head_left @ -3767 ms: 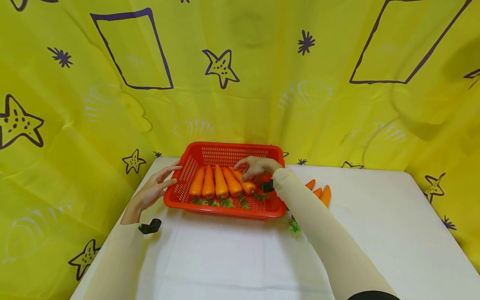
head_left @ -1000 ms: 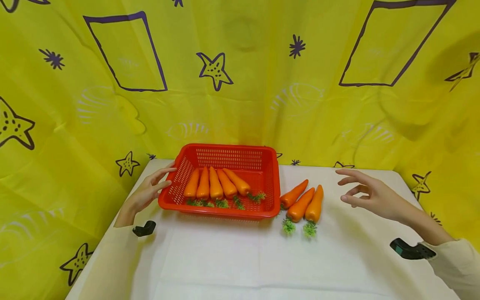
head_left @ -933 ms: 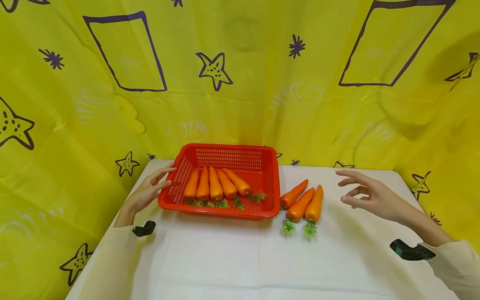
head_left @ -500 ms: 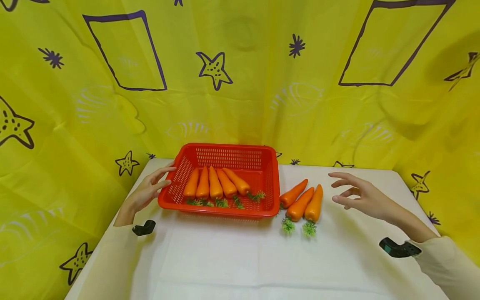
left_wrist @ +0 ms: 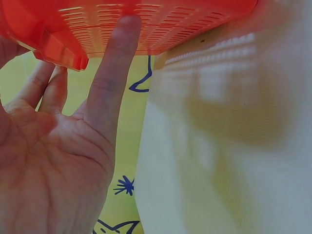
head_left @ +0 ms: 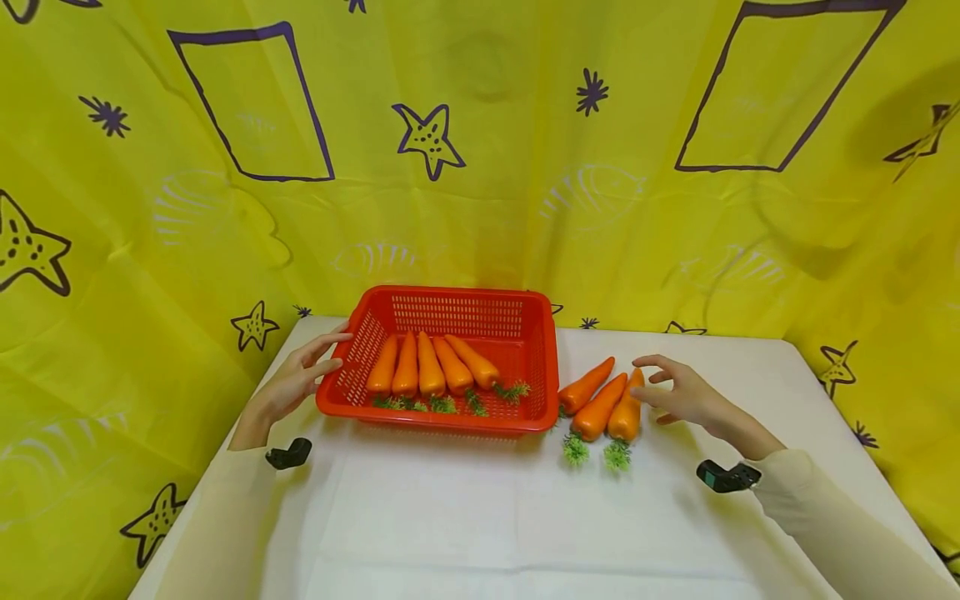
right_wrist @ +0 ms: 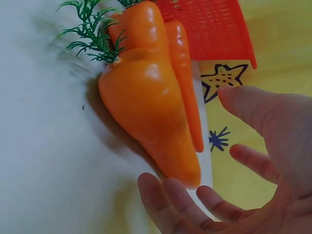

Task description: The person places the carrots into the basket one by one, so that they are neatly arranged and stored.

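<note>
Change since the earlier frames: the right hand (head_left: 678,396) has been travelling leftward from well right of the basket and is now arriving at the loose carrots; the left hand (head_left: 296,385) is staying where it was.

Yellow printed backdrop (head_left: 480,150): hanging behind and to both sides of the basket.

White table (head_left: 465,517): carrying the basket and everything else listed.

Red plastic basket (head_left: 450,304): sitting toward the back left of the table, five carrots (head_left: 429,375) lying side by side inside it, leafy ends toward the person.

Three loose carrots (head_left: 600,404): lying on the table just right of the basket, touching one another, green tufts nearest the person. The rightmost carrot (right_wrist: 146,102) is lying nearest the right hand. Judged glossy, rigid plastic: light, stiff, somewhat slippery; best taken across the thick middle, not by the flimsy tuft.

Left hand: fingers straight, pressing flat against the basket's left wall (left_wrist: 146,24), curling round nothing.

Right hand: released, fingers spread and loosely bent, cupping around the rightmost carrot's pointed end; the fingertips (right_wrist: 156,187) are lying just beside it, no grip showing.
</note>
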